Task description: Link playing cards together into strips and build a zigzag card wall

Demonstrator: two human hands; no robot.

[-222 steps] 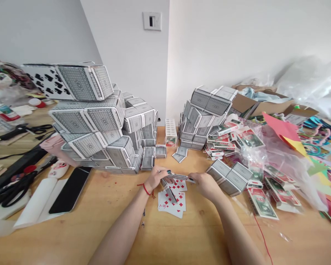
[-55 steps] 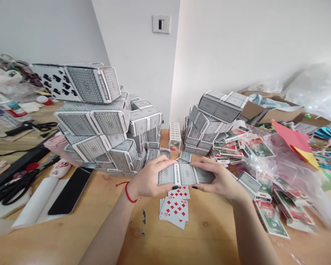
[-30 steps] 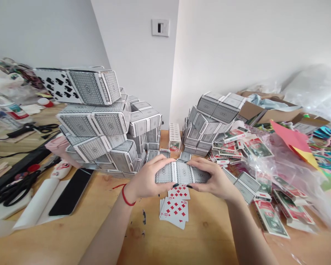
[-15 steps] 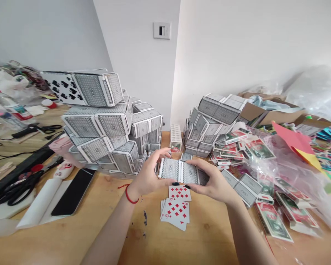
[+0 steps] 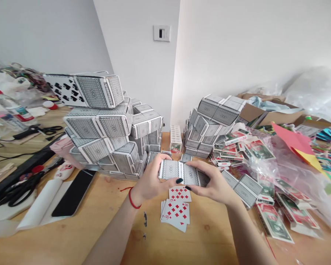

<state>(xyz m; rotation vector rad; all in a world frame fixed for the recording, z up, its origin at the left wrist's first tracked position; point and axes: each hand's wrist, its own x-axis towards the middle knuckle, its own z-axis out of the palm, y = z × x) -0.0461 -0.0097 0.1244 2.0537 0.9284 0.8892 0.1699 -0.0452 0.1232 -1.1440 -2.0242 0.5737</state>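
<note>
card block [image 5: 183, 173], one, patterned backs outward, loose diamond cards [image 5: 178, 211] at its six o'clock; left hand [image 5: 151, 180] curled round its nine o'clock end, right hand [image 5: 216, 183] round its three, both part-closed on it; light, even pressure should leave edges square

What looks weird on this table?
One spade card high on the left stack oddly shows its face; its neighbours and the held card block show grey backs. Dark specks lie left of the diamond cards; I can't tell what they are.
</note>
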